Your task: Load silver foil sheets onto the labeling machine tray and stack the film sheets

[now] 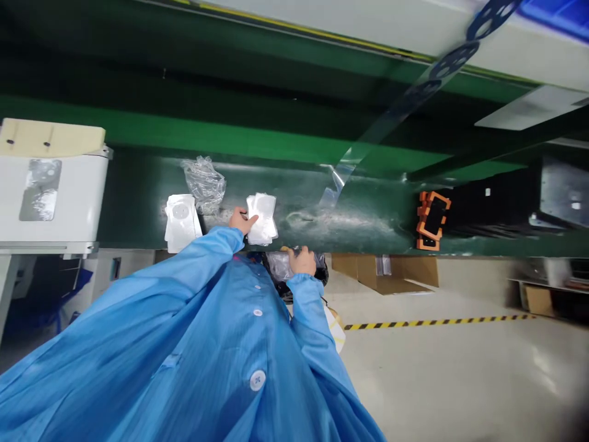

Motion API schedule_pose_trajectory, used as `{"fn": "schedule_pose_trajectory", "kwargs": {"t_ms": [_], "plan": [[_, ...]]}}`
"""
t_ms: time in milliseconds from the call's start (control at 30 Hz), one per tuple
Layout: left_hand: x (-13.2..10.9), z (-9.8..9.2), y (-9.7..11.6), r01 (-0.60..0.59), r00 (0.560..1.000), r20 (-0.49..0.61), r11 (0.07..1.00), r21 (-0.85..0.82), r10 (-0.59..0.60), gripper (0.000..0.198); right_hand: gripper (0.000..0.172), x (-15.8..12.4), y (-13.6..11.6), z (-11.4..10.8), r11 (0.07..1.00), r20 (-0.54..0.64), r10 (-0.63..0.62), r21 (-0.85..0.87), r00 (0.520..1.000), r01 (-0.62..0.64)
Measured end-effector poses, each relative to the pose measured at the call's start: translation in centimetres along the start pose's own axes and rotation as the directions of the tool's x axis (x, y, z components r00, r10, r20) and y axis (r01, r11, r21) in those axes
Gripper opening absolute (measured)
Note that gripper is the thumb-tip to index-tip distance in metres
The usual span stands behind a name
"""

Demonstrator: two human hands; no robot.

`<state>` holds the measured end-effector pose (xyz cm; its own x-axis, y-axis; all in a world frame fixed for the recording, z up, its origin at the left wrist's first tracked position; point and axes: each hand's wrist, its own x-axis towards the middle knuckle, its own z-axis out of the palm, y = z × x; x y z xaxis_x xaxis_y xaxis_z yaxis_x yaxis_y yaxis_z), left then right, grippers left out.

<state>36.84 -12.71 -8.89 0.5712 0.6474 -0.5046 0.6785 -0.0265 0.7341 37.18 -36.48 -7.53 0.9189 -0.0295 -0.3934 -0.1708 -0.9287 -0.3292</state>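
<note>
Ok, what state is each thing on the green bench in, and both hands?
Stack of white packets, flat on the bench, edge pinched.
Left hand, pinching that stack.
Second white stack, lying untouched.
Clear wrap, crumpled, untouched.
Clear bag, gripped at the bench edge.
Right hand, closed on that bag.
Orange part, lying untouched.

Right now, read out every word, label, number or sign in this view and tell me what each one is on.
No text can be read anywhere.
Silver sticker on the white machine: blurred, unreadable.
Small white label on the black unit: too small.
On the white packets at the left hand: no print shows.
On the clear bag in the right hand: no print shows.
Floor tape: yellow and black stripes, no words.
</note>
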Motion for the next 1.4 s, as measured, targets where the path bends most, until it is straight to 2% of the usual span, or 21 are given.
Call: {"fn": "schedule_pose_trajectory", "kwargs": {"t_ms": [67,100,167,233,300,367,500,600,700,800,867,933,1033,1100,1200,1267,1400], "plan": [[-0.2,-0.1,-1.0,-0.011,1.0,-0.004,1.0,-0.013,0.011,0.033,0.037,1.7,-3.8,-0.7,0.974,-0.071,-0.212,0.068,0.975,0.217],[-0.3,-0.2,-1.4,-0.014,1.0,-0.003,1.0,-0.023,0.014,0.03,0.035,2.5,-5.6,-0.7,0.954,-0.081,-0.275,0.1,0.958,0.282],[-0.4,-0.5,-2.2,-0.013,1.0,-0.003,0.999,-0.046,0.013,0.024,0.034,4.0,-8.4,-0.2,0.94,-0.012,-0.312,0.139,0.95,0.311],[-0.3,-0.9,-2.6,0.002,1.0,-0.005,0.997,-0.078,-0.002,0.018,0.028,5.0,-9.8,0.8,0.952,0.105,-0.275,0.171,0.956,0.255],[-0.1,-1.3,-2.9,0.024,1.0,-0.004,0.992,-0.124,-0.025,0.016,0.017,5.6,-10.2,1.7,0.959,0.18,-0.238,0.2,0.955,0.201],[0.1,-1.9,-3.0,0.044,0.999,0.007,0.982,-0.186,-0.044,0.016,0.01,5.8,-9.9,2.1,0.959,0.188,-0.228,0.213,0.955,0.187],[-0.1,-3.3,-2.9,0.071,0.997,0.047,0.942,-0.329,-0.059,0.02,0.008,5.6,-9.3,1.6,0.954,0.144,-0.241,0.218,0.96,0.207],[-0.8,-4.7,-2.5,0.097,0.991,0.126,0.896,-0.433,-0.046,0.028,0.007,5.1,-9.4,0.6,0.941,0.089,-0.256,0.25,0.963,0.227],[-1.8,-6.1,-2.0,0.121,0.977,0.212,0.852,-0.51,-0.012,0.038,0.007,4.3,-10.0,0.1,0.921,0.049,-0.272,0.303,0.961,0.245],[-2.5,-7.3,-1.5,0.123,0.971,0.239,0.824,-0.553,0.016,0.049,0.008,2.4,-11.3,0.5,0.89,0.055,-0.321,0.36,0.945,0.281],[-2.5,-8.1,-1.2,0.108,0.973,0.227,0.817,-0.566,0.029,0.053,0.01,0.8,-12.3,1.0,0.826,0.096,-0.407,0.463,0.908,0.321],[-2.3,-8.9,-0.8,0.078,0.98,0.194,0.818,-0.57,0.041,0.051,0.014,-0.8,-13.1,1.6,0.719,0.127,-0.502,0.611,0.856,0.331],[-2.1,-10.3,-0.6,0.031,0.992,0.121,0.82,-0.572,0.047,0.048,0.024,-2.4,-14.0,1.9,0.587,0.156,-0.573,0.764,0.805,0.27],[-2.6,-11.2,-0.5,0.019,0.994,0.099,0.813,-0.582,0.047,0.05,0.03,-2.8,-14.7,1.6,0.562,0.244,-0.611,0.804,0.753,0.195],[-4.6,-12.6,-0.3,0.013,0.994,0.094,0.792,-0.611,0.056,0.055,0.041,-3.0,-16.4,0.4,0.572,0.389,-0.655,0.815,0.648,0.089],[-6.2,-13.6,0.1,-0.012,0.996,0.061,0.774,-0.633,0.064,0.056,0.043,-3.1,-17.9,-0.4,0.572,0.404,-0.667,0.816,0.627,0.083],[-8.6,-16.0,1.0,-0.113,0.994,-0.071,0.746,-0.656,0.088,0.056,0.032,-4.1,-20.8,-1.5,0.555,0.402,-0.705,0.825,0.584,0.101]]}}
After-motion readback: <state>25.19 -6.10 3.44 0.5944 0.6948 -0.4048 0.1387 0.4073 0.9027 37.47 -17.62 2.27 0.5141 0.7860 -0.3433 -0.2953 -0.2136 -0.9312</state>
